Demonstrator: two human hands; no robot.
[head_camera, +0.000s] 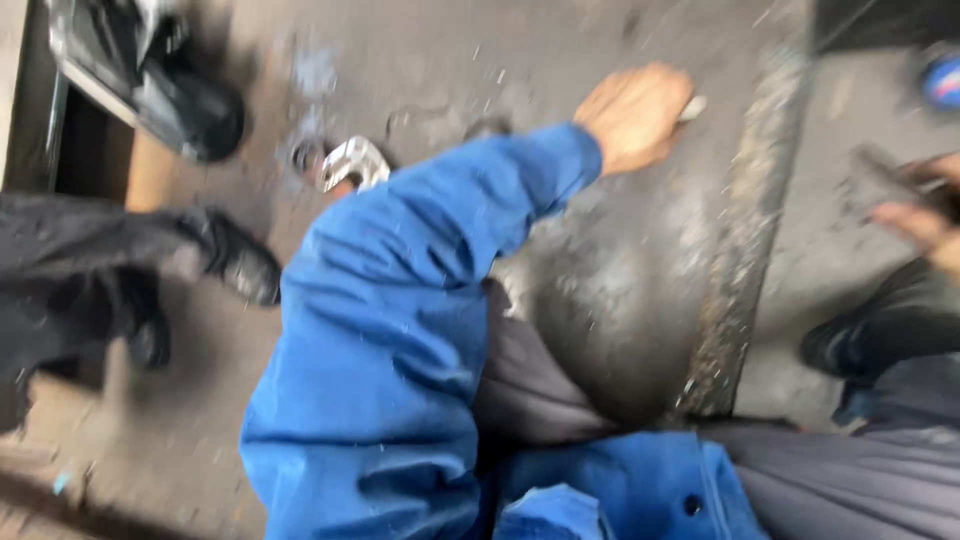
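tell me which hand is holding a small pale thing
The left hand, at the end of the blue sleeve; the right hand grips something dark.

Left arm outstretched, left hand (634, 115) seemingly closed, right hand (925, 222) blurred

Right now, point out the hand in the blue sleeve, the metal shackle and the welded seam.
left hand (632, 115), head view, back of hand.
metal shackle (353, 162), head view, curved body.
welded seam (740, 250), head view, mid-length.

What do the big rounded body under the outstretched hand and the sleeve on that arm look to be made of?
The rounded body looks like bare metal, dull grey with a soft sheen and a rough raised seam, probably a weld. The sleeve looks like woven blue work cloth, matte and creased. The left hand rests on the body; blur hides finer texture.
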